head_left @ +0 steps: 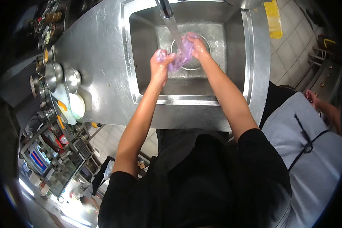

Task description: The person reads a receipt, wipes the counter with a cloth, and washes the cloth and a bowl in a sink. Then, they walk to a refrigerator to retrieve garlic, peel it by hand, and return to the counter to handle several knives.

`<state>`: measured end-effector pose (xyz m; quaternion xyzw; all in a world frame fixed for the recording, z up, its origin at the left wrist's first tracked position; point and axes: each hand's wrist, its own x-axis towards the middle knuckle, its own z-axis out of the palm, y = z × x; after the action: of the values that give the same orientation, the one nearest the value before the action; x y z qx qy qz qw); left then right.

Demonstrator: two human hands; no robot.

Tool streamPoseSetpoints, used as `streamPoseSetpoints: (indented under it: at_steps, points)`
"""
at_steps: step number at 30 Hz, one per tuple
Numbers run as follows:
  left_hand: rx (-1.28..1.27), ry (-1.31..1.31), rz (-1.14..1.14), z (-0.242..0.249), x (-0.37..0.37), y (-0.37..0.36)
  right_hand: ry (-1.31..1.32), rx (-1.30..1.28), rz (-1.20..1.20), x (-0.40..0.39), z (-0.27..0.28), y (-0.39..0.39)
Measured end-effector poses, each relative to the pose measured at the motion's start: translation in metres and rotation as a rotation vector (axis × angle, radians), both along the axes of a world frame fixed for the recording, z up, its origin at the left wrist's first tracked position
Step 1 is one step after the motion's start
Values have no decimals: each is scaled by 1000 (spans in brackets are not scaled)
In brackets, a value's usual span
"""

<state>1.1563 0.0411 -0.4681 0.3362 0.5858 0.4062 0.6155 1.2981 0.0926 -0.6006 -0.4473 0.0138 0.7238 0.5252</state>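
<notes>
Both hands work a purple cloth under running water in a steel sink.

Head view: the left hand [160, 62] grips one end of the purple cloth [181, 57], fingers curled around it, while the right hand [197, 45] clutches the other end, fingers closed on the fabric; the cloth stretches between them directly beneath the stream from the tap [164, 7] and over the drain of the sink [231, 76]. The cloth looks soaked through and water is flowing, so by my judgement the rinse is under way, with wringing out and shutting the tap left. On the counter [98, 49] to the left stand small metal bowls [62, 76], well apart from the hands. A co-worker in a light apron [304, 144] stands at the right edge.
</notes>
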Motion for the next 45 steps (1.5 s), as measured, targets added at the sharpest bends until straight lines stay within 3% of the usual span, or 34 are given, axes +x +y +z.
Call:
streamPoseSetpoints:
  at_steps: [2,4,7,8,10,12,13,15,17,18,19,21,22,23,25,26,28,29,31,32,33,34,35,36,37,38,39,40,41,43,44,45]
  points:
    - [79,93,-76,-22,18,17,-130,140,48,-1,21,-4]
    - [319,229,-97,-40,39,31,-266,279,84,1,29,-9]
    - [313,128,-190,-43,53,38,-202,394,70,9,51,-16]
    - [152,326,-320,-51,49,42,-65,293,-13,13,69,-17]
    - [199,392,-359,-85,41,48,76,187,-98,18,86,-24]
    - [247,468,-386,-90,38,48,113,257,60,26,87,-28]
    - [297,468,-445,-68,41,46,119,255,63,29,76,-27]
    - [347,472,-498,-61,38,45,-397,-16,355,33,26,-24]
    - [600,668,-951,-76,29,46,59,-32,479,17,-86,-31]
    - [683,493,-891,-64,33,44,258,-65,560,9,-140,-34]
    - [681,498,-895,-61,31,41,264,-63,560,2,-143,-38]
    - [702,672,-1023,-56,29,43,-752,1019,613,-13,-137,-48]
    - [739,678,-926,-59,28,41,-750,1024,611,-16,-127,-45]
    - [738,682,-926,-62,30,37,-273,653,437,-16,-117,-40]
    - [304,612,-304,-62,39,27,624,-136,52,-11,-80,-28]
    - [302,612,-303,-73,44,24,625,-138,53,-6,-45,-25]
    - [-121,-40,239,-102,56,19,-6,-158,-308,8,30,-20]
    - [-125,-45,238,-105,63,20,-12,-160,-309,12,39,-22]
    - [-341,-650,198,-96,78,25,-591,438,-219,21,59,-25]
    - [-437,-693,152,-86,89,28,-592,438,-217,27,74,-29]
    - [-436,-693,154,-88,87,28,-886,601,-116,33,104,-33]
    - [-275,-733,-73,-94,82,28,-1177,763,-9,36,125,-37]
    - [-112,-762,-298,-97,77,30,-1173,765,-9,35,133,-41]
    - [-116,-755,-294,-79,76,36,-1254,989,-8,32,139,-46]
    - [-342,-611,-398,-40,80,50,-1329,1215,-9,29,144,-49]
    - [-563,-459,-497,3,85,65,-1322,1214,-10,26,147,-51]
    - [-781,-298,-592,22,83,75,-1307,1474,28,22,150,-51]
    - [-659,-385,-821,2,73,81,-1277,1732,66,20,150,-51]
    - [-666,-377,-819,2,70,83,-1272,1726,59,18,146,-49]
    - [-346,296,-1408,15,71,87,-1108,2050,393,12,127,-49]
    - [-360,479,-1386,14,70,82,-1016,1996,412,3,109,-52]
    - [-362,481,-1395,6,64,80,-1021,1990,407,-2,100,-44]
